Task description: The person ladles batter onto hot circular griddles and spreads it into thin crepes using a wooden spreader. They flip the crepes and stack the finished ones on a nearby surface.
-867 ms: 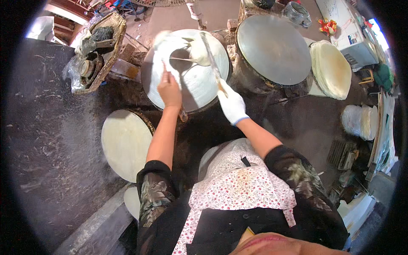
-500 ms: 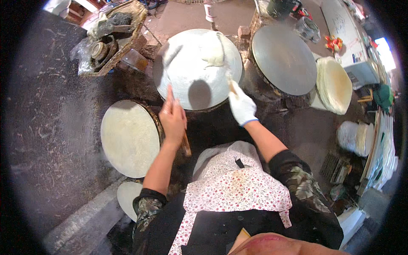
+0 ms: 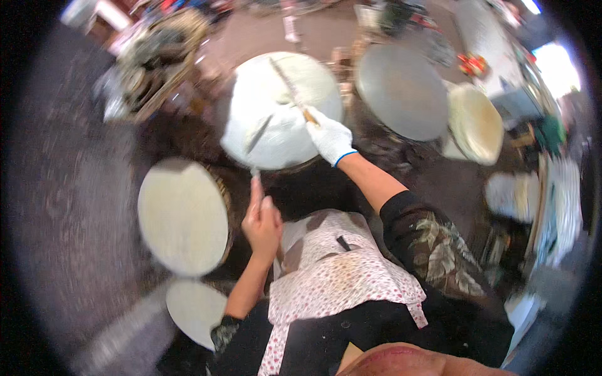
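My left hand (image 3: 262,222), bare, grips a long flat scraper (image 3: 254,175) below the front edge of the middle round griddle (image 3: 244,119); its finger lies along the tool, slightly blurred. My right hand (image 3: 327,136), in a white glove with blue cuff, holds a long flat spatula (image 3: 284,82) by its wooden handle, reaching across that griddle. Pale batter (image 3: 308,81) lies on the griddle's back and right part, under and beside the spatula's blade. The griddle surface is white, with a shadow of the tool on it.
A grey griddle (image 3: 401,88) is right, beside stacked pale round sheets (image 3: 473,125). A cream-coated round plate (image 3: 182,216) is left, a smaller disc (image 3: 194,313) below it. A cluttered woven tray (image 3: 188,31) stands upper left. Another stack (image 3: 511,194) is at the right.
My left hand has moved down toward me, off the griddle. My gloved hand has risen leftward, bringing its spatula over the batter. The view is more blurred.
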